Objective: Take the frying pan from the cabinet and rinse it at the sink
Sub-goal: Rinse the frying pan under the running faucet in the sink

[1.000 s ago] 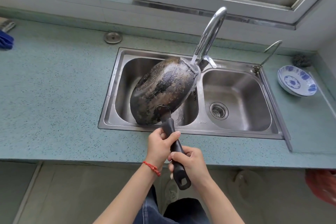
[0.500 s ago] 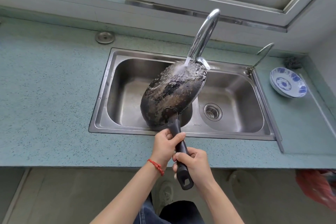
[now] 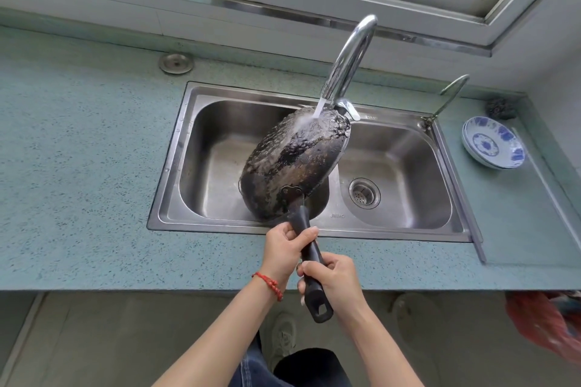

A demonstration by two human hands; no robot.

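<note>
Shifted rightward since a second ago, the blackened round steel frying pan (image 3: 294,166) now takes the tap stream on its upturned underside, tilted over the double stainless sink (image 3: 452,198) so runoff drains into the basin. Left hand (image 3: 284,250) and right hand (image 3: 334,281) both wrap the black handle, steadying the weight beyond the blue speckled counter (image 3: 78,182).

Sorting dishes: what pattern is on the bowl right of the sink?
The bowl is white with blue floral motifs, seen in the head view.
</note>
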